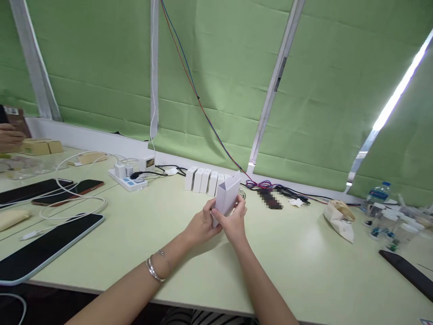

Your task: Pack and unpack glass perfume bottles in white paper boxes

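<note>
Between my two hands is a small white box [226, 198], raised above the table and tilted, with its top flap standing up. My left hand [203, 224] grips the box from the left and underneath. Fingers of my right hand [234, 221] wrap its right side, and the right thumb presses on the near face. Just behind it, a row of several similar white boxes [204, 180] stands upright near the wall. The inside of the held box is hidden from me.
To the left lie phones [50, 246], looped white cables [77, 198] and a power strip [127, 180]. Cables [260, 184] run along the wall. On the right are a white bag [340, 221], a water bottle [377, 194] and clear jars [389, 221]. Another person's hand [10, 136] shows far left.
</note>
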The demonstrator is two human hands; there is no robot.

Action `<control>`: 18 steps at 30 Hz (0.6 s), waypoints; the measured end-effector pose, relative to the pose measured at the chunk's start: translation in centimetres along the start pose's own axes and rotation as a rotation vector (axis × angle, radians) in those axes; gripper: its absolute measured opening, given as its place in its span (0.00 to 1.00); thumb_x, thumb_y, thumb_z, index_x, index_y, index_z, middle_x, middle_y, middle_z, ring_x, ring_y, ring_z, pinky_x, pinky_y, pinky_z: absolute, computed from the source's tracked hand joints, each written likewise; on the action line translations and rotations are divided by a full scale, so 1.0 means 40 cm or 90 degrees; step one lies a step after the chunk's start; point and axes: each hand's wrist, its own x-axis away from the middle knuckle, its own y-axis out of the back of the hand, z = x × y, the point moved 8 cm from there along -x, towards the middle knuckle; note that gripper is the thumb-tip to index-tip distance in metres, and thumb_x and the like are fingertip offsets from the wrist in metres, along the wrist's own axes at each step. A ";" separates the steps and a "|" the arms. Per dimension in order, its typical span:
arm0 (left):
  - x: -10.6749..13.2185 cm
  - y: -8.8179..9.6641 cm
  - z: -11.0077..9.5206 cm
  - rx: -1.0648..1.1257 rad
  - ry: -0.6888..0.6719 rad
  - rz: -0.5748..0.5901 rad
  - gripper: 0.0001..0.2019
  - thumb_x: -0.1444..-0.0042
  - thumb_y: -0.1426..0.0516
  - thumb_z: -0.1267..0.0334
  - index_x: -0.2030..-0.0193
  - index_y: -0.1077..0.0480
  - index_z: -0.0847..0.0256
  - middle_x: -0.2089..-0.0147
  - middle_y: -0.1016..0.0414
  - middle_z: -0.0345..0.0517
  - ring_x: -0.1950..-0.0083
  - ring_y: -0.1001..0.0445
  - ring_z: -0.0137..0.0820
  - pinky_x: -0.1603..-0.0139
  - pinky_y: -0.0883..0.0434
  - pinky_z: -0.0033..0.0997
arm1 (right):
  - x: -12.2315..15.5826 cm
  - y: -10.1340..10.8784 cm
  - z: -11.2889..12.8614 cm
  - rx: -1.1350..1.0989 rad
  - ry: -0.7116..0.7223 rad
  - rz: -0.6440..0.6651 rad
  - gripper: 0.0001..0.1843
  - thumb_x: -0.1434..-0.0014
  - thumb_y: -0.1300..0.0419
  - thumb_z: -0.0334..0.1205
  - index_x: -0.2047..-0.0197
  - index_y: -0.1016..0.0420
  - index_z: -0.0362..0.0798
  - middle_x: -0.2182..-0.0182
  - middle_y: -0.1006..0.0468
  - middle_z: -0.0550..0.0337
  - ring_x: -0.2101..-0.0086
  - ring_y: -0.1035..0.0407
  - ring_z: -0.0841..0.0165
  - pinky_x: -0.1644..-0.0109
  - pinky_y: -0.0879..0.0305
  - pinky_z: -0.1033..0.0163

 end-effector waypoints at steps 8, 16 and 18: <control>0.005 -0.007 0.012 0.040 0.032 0.022 0.37 0.44 0.48 0.61 0.38 0.72 0.54 0.39 0.45 0.62 0.48 0.29 0.42 0.59 0.27 0.46 | 0.002 0.008 -0.008 0.089 -0.043 -0.056 0.40 0.57 0.37 0.52 0.47 0.50 0.47 0.46 0.43 0.44 0.44 0.51 0.51 0.42 0.50 0.49; 0.009 -0.016 0.014 0.048 0.009 0.042 0.35 0.42 0.50 0.61 0.38 0.73 0.57 0.41 0.45 0.68 0.52 0.27 0.45 0.59 0.27 0.50 | 0.006 0.010 -0.004 0.083 -0.043 -0.075 0.41 0.58 0.36 0.51 0.46 0.51 0.46 0.46 0.42 0.44 0.44 0.51 0.51 0.41 0.51 0.50; 0.011 -0.016 0.014 0.041 0.013 0.045 0.34 0.41 0.51 0.61 0.38 0.73 0.56 0.42 0.44 0.65 0.53 0.27 0.44 0.59 0.27 0.50 | 0.005 0.011 -0.004 0.080 -0.045 -0.074 0.42 0.59 0.36 0.51 0.46 0.51 0.47 0.47 0.42 0.45 0.44 0.51 0.51 0.41 0.51 0.50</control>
